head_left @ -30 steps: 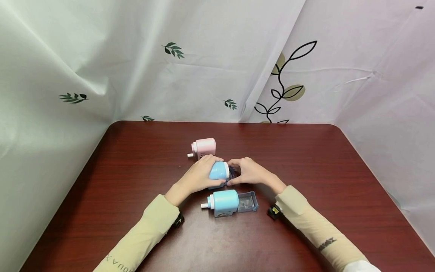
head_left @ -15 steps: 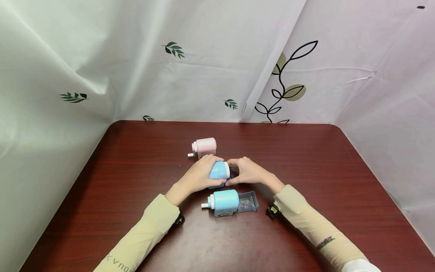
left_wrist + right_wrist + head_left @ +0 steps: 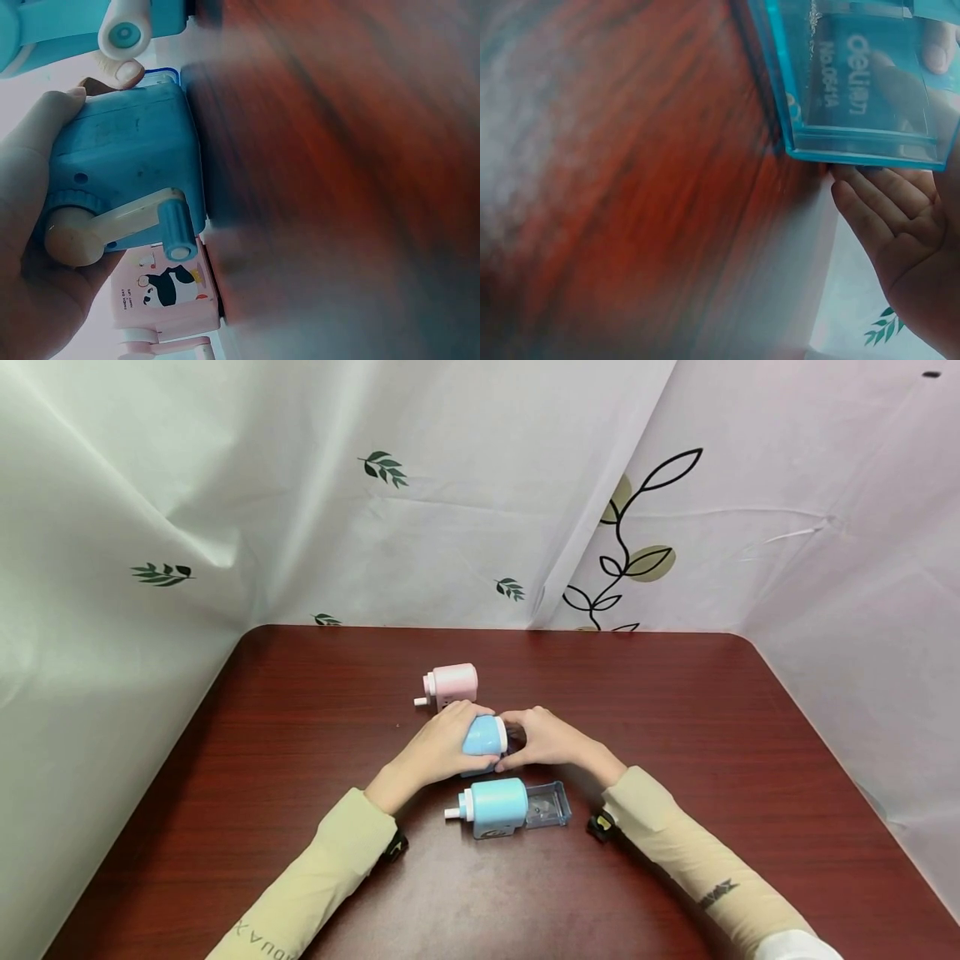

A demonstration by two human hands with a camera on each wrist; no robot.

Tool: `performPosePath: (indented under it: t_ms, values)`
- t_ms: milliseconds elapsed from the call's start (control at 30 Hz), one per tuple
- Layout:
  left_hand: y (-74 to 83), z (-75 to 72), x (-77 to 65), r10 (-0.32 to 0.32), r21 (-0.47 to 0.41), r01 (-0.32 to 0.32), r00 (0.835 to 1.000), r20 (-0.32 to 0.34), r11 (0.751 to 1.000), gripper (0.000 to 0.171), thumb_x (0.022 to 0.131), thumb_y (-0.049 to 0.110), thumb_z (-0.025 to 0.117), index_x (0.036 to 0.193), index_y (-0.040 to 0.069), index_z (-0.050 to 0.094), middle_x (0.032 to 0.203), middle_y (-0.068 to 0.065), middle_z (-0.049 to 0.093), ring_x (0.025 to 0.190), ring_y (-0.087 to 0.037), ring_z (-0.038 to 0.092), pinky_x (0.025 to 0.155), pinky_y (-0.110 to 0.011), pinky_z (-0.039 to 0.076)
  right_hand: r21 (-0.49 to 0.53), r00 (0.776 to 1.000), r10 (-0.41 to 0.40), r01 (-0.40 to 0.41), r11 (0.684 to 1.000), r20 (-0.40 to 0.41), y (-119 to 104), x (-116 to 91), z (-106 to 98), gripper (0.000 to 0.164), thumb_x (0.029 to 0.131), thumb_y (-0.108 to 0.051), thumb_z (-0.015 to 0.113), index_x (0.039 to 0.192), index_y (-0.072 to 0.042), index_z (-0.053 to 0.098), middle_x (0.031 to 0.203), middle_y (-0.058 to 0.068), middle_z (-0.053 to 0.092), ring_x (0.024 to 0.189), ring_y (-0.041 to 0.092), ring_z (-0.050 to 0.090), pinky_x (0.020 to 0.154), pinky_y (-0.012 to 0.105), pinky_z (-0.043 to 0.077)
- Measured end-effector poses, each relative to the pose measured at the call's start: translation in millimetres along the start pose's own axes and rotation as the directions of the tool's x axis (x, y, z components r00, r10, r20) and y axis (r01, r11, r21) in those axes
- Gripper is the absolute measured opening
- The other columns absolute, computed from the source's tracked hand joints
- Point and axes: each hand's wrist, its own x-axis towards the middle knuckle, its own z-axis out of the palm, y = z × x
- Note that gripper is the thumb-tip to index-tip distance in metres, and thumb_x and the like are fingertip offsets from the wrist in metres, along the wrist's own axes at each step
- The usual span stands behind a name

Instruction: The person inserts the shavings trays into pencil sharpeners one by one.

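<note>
My left hand (image 3: 435, 747) grips a blue hand-crank pencil sharpener (image 3: 482, 737) from above, its white-rimmed end facing right. The left wrist view shows the crank handle (image 3: 177, 229) on its other end. At the rimmed end my right hand (image 3: 549, 737) pinches the sharpener's dark see-through shavings drawer (image 3: 513, 741) between thumb and fingers, which partly hide it. Nearer me lies a second light-blue pencil sharpener (image 3: 499, 802) with its clear drawer (image 3: 556, 820) pulled out to the right. In the right wrist view that lettered drawer (image 3: 870, 142) covers part of the right hand.
A pink pencil sharpener (image 3: 454, 682) with a panda picture stands just behind the left hand. All three are on a dark red wooden table (image 3: 675, 693). White leaf-patterned cloth (image 3: 450, 527) hangs behind and at the sides.
My right hand has edged slightly left toward the held sharpener, and less of its drawer shows. The left hand and the other sharpeners stay in place.
</note>
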Motion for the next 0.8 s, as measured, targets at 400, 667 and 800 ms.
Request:
performPosePath:
  t_ms: [400, 667, 800]
  values:
    - [0.7, -1.1, -0.7, 0.005, 0.006, -0.005, 1.0, 0.008, 1.0, 0.061, 0.072, 0.042, 0.071, 0.119, 0.009, 0.051, 0.11, -0.003, 0.054, 0.095, -0.015, 0.046, 0.083, -0.036, 0.043, 0.116, 0.999, 0.042, -0.042, 0.992, 0.0, 7, -7, -6, 0.078, 0.062, -0.05, 0.077, 0.124, -0.011, 0.053, 0.116, -0.002, 0.061, 0.104, 0.001, 0.053, 0.087, 0.026, 0.045]
    - [1.8, -2.1, -0.2, -0.003, 0.007, 0.003, 1.0, 0.003, 1.0, 0.061, 0.071, 0.042, 0.072, 0.118, 0.01, 0.051, 0.111, -0.003, 0.055, 0.098, -0.015, 0.046, 0.085, -0.037, 0.043, 0.225, 0.998, 0.052, -0.056, 0.973, 0.024, 9, -10, -12, 0.066, 0.064, -0.031, 0.081, 0.12, -0.006, 0.056, 0.115, 0.006, 0.062, 0.102, 0.008, 0.057, 0.084, 0.025, 0.048]
    - [2.0, -2.0, -0.5, -0.004, 0.003, 0.004, 1.0, 0.003, 1.0, 0.061, 0.071, 0.042, 0.072, 0.118, 0.01, 0.051, 0.111, -0.003, 0.055, 0.097, -0.015, 0.046, 0.084, -0.037, 0.043, 0.266, 0.998, 0.057, -0.062, 0.962, 0.027, 8, -8, -9, 0.058, 0.067, -0.025, 0.08, 0.117, -0.005, 0.058, 0.109, 0.007, 0.065, 0.096, 0.008, 0.059, 0.08, 0.024, 0.049]
